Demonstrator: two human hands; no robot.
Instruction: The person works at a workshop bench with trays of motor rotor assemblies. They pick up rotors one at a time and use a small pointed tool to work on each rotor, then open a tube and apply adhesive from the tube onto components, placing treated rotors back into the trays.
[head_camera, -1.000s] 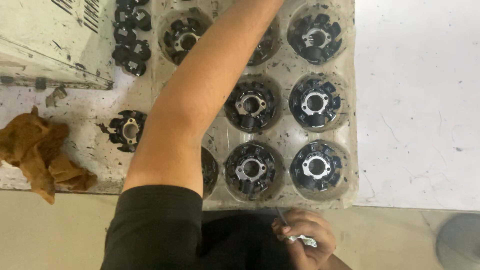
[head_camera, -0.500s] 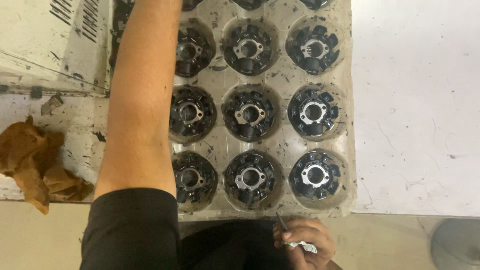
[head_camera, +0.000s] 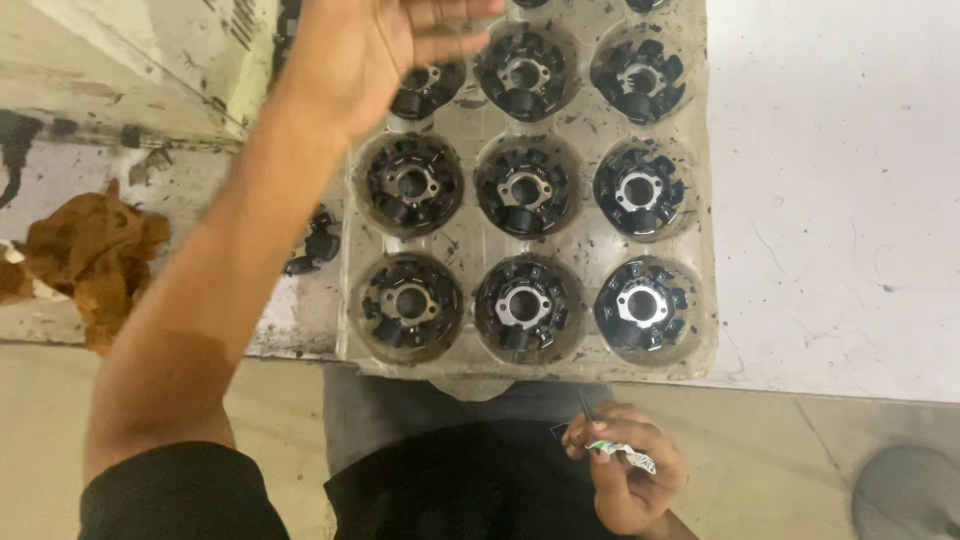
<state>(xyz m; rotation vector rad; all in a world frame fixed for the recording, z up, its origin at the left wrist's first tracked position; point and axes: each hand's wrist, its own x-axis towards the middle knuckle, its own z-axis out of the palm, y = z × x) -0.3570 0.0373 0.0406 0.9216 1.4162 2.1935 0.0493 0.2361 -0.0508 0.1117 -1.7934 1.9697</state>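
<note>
The tray (head_camera: 455, 240) looks like clear, glossy plastic, smudged with grime; each round part (head_camera: 523, 303) in its wells is matt black with a bright metal hub. At nine o'clock a rust-brown cloth rag (head_camera: 90, 255) lies crumpled on the scuffed white table (head_camera: 830, 200)

Black round parts (head_camera: 524, 304) with silvery centres, clear smudged tray (head_camera: 697, 120), rust-brown rag (head_camera: 92, 255), perhaps green-and-white wrapper (head_camera: 626, 453).

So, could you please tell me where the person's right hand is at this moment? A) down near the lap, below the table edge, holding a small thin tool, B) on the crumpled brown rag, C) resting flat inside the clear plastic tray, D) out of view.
A: the right hand sits low by the lap, below the clear plastic tray, its fingers closed round a small thin tool.
</note>
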